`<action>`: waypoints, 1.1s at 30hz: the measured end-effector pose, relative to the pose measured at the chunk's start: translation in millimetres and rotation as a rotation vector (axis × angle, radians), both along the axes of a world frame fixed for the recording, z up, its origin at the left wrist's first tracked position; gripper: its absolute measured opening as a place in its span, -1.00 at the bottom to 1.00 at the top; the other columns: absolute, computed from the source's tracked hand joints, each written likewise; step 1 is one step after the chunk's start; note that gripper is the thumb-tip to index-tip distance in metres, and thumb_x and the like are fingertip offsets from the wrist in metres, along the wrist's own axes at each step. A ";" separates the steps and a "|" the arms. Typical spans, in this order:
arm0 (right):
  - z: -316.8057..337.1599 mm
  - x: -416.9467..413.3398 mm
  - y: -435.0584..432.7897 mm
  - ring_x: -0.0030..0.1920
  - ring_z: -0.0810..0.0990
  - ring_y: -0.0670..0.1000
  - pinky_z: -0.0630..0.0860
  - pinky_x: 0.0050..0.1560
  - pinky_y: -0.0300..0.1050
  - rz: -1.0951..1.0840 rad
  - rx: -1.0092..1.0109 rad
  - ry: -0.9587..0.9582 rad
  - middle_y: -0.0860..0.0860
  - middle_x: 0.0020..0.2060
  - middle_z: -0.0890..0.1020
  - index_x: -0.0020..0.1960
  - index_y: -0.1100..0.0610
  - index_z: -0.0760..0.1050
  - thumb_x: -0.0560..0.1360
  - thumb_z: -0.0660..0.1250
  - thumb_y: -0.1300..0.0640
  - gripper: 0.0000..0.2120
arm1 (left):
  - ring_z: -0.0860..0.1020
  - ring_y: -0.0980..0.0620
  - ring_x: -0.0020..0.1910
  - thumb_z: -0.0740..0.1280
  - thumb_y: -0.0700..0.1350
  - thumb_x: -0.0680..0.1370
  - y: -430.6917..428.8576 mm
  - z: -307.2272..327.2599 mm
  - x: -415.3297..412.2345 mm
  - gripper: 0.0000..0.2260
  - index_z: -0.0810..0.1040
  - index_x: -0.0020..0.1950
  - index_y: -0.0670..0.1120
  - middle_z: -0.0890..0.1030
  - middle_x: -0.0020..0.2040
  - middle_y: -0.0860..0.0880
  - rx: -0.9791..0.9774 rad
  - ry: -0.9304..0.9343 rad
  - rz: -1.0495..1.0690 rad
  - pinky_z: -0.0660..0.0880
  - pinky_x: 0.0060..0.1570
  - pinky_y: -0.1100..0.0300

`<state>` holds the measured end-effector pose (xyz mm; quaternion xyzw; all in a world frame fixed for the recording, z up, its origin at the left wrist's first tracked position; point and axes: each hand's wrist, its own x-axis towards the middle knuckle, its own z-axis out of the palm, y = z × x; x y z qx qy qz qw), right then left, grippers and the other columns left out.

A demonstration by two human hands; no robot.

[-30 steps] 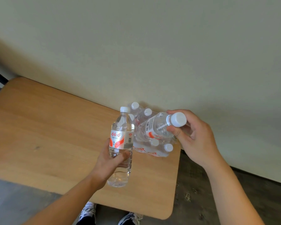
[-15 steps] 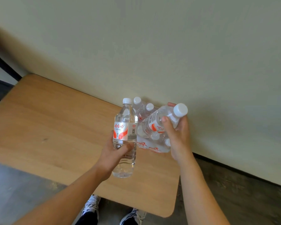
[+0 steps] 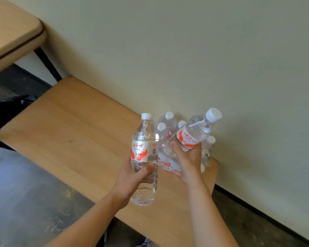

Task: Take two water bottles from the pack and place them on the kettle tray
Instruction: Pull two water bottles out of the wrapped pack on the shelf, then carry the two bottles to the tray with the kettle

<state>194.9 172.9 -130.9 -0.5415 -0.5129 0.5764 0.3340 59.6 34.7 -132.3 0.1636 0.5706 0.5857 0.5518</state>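
Note:
My left hand (image 3: 132, 177) grips a clear water bottle (image 3: 145, 147) with a white cap and a red-and-white label, held upright above the wooden bench. My right hand (image 3: 187, 157) holds a second water bottle (image 3: 194, 134) around its middle, tilted with the cap up to the right. Behind both stands the plastic-wrapped pack of bottles (image 3: 169, 125) against the wall, at the right end of the low wooden table (image 3: 75, 132). No kettle tray is in view.
A higher wooden table (image 3: 9, 31) with a dark metal leg (image 3: 46, 65) stands at the upper left. A black plastic bag (image 3: 9, 109) lies on the dark floor at the left. The pale wall (image 3: 203, 59) runs behind the pack.
The view has swung left and the higher table has come into sight. My right hand has shifted from the bottle's neck to its middle and lifted it clear of the pack. My left hand keeps its bottle.

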 end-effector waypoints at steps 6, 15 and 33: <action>55.2 9.2 -10.1 0.21 0.68 0.19 0.68 0.13 0.13 0.163 -0.171 0.134 0.14 0.15 0.71 0.32 0.04 0.50 0.23 0.53 0.05 -0.34 | 0.74 -0.15 -0.19 0.60 0.00 0.31 -5.2 40.8 -12.6 -0.52 0.59 0.18 -0.02 0.75 -0.09 -0.16 0.060 0.000 0.132 0.65 -0.26 0.06; 179.2 -32.5 -73.7 0.15 0.60 0.31 0.42 0.34 0.47 0.512 -0.301 0.237 0.27 0.08 0.64 0.35 0.22 0.45 0.25 0.59 0.13 -0.29 | 0.75 -0.14 -0.12 0.58 0.11 0.27 -72.6 167.1 -66.4 -0.44 0.56 0.22 -0.02 0.75 -0.01 -0.14 0.111 0.152 0.209 0.66 -0.18 0.09; 307.7 -304.0 -250.5 -0.11 0.68 0.18 0.59 0.17 0.33 0.809 -0.223 0.246 0.15 -0.18 0.69 0.11 0.11 0.56 -0.12 0.79 -0.12 -0.12 | 0.75 0.04 -0.03 0.57 0.25 0.24 -276.3 284.8 -315.9 -0.59 0.65 0.05 0.24 0.77 0.03 0.06 0.166 0.284 0.372 0.59 -0.05 0.12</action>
